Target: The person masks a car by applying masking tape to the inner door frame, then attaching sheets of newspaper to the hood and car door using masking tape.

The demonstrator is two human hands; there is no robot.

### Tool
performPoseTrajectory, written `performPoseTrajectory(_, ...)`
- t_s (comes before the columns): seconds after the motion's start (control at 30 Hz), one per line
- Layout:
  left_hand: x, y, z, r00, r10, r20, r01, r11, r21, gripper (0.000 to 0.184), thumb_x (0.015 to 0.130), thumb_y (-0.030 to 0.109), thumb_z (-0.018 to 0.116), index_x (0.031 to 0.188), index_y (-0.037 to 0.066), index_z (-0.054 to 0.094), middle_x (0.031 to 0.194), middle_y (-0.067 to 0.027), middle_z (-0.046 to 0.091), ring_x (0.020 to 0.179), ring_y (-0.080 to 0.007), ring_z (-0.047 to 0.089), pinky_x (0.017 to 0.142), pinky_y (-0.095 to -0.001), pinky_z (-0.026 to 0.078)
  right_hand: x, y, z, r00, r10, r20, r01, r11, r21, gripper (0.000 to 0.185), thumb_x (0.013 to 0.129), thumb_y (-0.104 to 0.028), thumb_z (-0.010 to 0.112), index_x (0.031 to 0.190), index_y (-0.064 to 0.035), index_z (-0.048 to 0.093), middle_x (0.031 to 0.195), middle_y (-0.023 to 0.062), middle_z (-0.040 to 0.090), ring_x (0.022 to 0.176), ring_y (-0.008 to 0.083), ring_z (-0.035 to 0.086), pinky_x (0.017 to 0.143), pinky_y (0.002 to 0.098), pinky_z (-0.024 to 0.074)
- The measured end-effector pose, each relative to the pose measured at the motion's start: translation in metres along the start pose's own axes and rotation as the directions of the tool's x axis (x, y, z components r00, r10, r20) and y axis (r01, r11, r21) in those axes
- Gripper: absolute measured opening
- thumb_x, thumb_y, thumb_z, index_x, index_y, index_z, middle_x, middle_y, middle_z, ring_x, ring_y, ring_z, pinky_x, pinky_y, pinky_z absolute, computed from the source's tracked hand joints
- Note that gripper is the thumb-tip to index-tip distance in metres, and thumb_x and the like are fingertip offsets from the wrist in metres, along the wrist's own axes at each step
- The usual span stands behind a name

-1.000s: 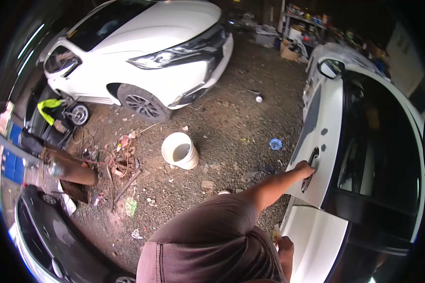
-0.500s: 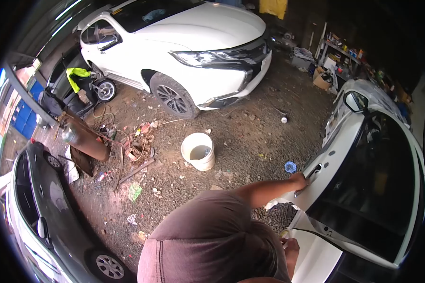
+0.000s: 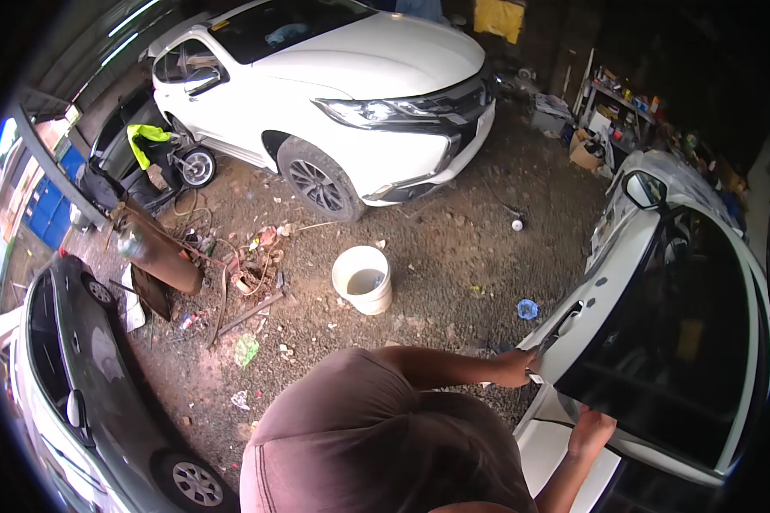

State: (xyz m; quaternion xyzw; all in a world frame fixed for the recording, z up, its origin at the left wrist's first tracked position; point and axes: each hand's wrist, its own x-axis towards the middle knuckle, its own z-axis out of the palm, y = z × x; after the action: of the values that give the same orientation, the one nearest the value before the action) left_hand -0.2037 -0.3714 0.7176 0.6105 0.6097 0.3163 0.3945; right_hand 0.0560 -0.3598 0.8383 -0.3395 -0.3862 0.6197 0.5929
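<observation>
My left hand (image 3: 513, 368) is closed at the rear edge of the white car's door (image 3: 605, 295), just below the door handle (image 3: 565, 321). A small whitish piece shows at its fingertips. My right hand (image 3: 592, 430) has its fingers curled near the lower corner of the dark window (image 3: 659, 342); whatever is inside them is hidden. The door stands slightly out from the rear body panel (image 3: 546, 440). My brownish-pink shirt (image 3: 359, 436) fills the lower middle.
A white bucket (image 3: 362, 280) stands on gravel beyond my left arm. Further off is a white SUV (image 3: 351, 64). A dark car (image 3: 103, 376), a rusty cylinder (image 3: 167, 256) and scrap lie to the left. A cluttered shelf (image 3: 620, 101) is at the upper right.
My left hand has moved from the door handle to the door's rear edge. The door has swung outward. My right hand has risen from low beside my body to the window's corner.
</observation>
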Motion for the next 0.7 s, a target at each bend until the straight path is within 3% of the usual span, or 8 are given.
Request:
performPoseTrajectory(0.2, 0.002, -0.017, 0.017, 0.980, 0.198, -0.014, -0.197, 0.980, 0.025, 0.053, 0.085, 0.018, 0.075, 0.133, 0.006, 0.056, 0.119, -0.0222, 0.067, 0.112, -0.0383, 0.066, 0.092, -0.0490, 0.053, -0.013, 0.011, -0.016, 0.983, 0.043, -0.177, -0.063, 0.992, -0.112, 0.038, 0.101, -0.013, 0.062, 0.139, -0.0070, 0.062, 0.137, 0.0076, 0.068, 0.123, 0.0246, 0.065, 0.102, 0.0424, 0.0519)
performPoseTrajectory(0.27, 0.017, -0.033, 0.020, 0.997, 0.071, 0.023, -0.065, 0.978, -0.199, 0.040, 0.094, 0.022, 0.070, 0.129, 0.005, 0.060, 0.100, -0.0139, 0.072, 0.089, -0.0265, 0.070, 0.079, -0.0385, 0.056, -0.017, 0.007, -0.014, 0.985, -0.001, -0.171, -0.011, 0.997, -0.071, 0.032, 0.100, -0.015, 0.066, 0.131, -0.0065, 0.064, 0.129, 0.0056, 0.069, 0.119, 0.0221, 0.065, 0.101, 0.0408, 0.0506)
performPoseTrajectory(0.33, 0.035, -0.023, 0.007, 0.990, -0.133, 0.049, 0.140, 0.977, -0.161, 0.038, 0.097, 0.027, 0.068, 0.126, 0.005, 0.062, 0.092, -0.0079, 0.072, 0.078, -0.0216, 0.067, 0.071, -0.0341, 0.053, -0.016, -0.012, 0.016, 0.988, -0.041, -0.148, 0.032, 0.998, -0.059, 0.032, 0.099, -0.016, 0.069, 0.129, -0.0064, 0.064, 0.125, 0.0052, 0.070, 0.117, 0.0212, 0.064, 0.100, 0.0397, 0.0503)
performPoseTrajectory(0.37, 0.027, -0.005, -0.008, 0.993, -0.113, 0.019, 0.112, 0.917, -0.383, 0.039, 0.098, 0.035, 0.068, 0.121, 0.005, 0.065, 0.094, -0.0079, 0.071, 0.079, -0.0201, 0.065, 0.070, -0.0359, 0.050, -0.020, -0.016, 0.018, 0.992, -0.056, -0.111, 0.046, 0.994, -0.094, 0.036, 0.097, -0.018, 0.071, 0.130, -0.0060, 0.063, 0.124, 0.0049, 0.069, 0.116, 0.0205, 0.064, 0.101, 0.0391, 0.0497)
performPoseTrajectory(0.43, 0.054, -0.029, -0.002, 0.968, -0.227, 0.107, 0.250, 0.920, -0.302, 0.038, 0.099, 0.042, 0.067, 0.112, 0.007, 0.070, 0.096, -0.0067, 0.071, 0.081, -0.0179, 0.065, 0.072, -0.0368, 0.051, -0.029, -0.031, 0.034, 0.995, -0.070, -0.074, 0.059, 0.988, -0.139, 0.039, 0.096, -0.020, 0.074, 0.131, -0.0057, 0.062, 0.123, 0.0046, 0.068, 0.115, 0.0198, 0.063, 0.101, 0.0386, 0.0492)
performPoseTrajectory(0.5, 0.069, -0.020, -0.004, 0.930, -0.334, 0.151, 0.361, 0.764, -0.534, 0.044, 0.095, 0.050, 0.070, 0.092, 0.006, 0.070, 0.085, -0.0068, 0.071, 0.075, -0.0209, 0.063, 0.066, -0.0391, 0.050, -0.034, -0.046, 0.055, 0.978, -0.210, -0.006, 0.203, 0.949, -0.241, 0.047, 0.094, -0.024, 0.077, 0.133, -0.0044, 0.060, 0.124, 0.0044, 0.068, 0.116, 0.0192, 0.062, 0.103, 0.0357, 0.0463)
performPoseTrajectory(0.63, 0.105, -0.032, 0.000, 0.917, -0.356, 0.182, 0.399, 0.782, -0.478, 0.050, 0.094, 0.053, 0.073, 0.080, 0.005, 0.070, 0.079, -0.0068, 0.070, 0.066, -0.0188, 0.062, 0.058, -0.0382, 0.049, -0.037, -0.056, 0.045, 0.978, -0.208, -0.031, 0.176, 0.892, -0.416, 0.052, 0.093, -0.026, 0.079, 0.135, -0.0029, 0.058, 0.125, 0.0055, 0.067, 0.118, 0.0203, 0.061, 0.106, 0.0354, 0.0432)
performPoseTrajectory(0.7, 0.108, -0.026, -0.009, 0.913, -0.339, 0.227, 0.407, 0.791, -0.456, 0.040, 0.099, 0.043, 0.074, 0.090, 0.004, 0.074, 0.080, -0.0037, 0.069, 0.068, -0.0129, 0.063, 0.062, -0.0278, 0.052, -0.041, -0.062, 0.048, 0.974, -0.222, -0.049, 0.175, 0.869, -0.464, 0.058, 0.089, -0.029, 0.081, 0.135, -0.0015, 0.058, 0.125, 0.0077, 0.067, 0.120, 0.0218, 0.060, 0.108, 0.0370, 0.0416)
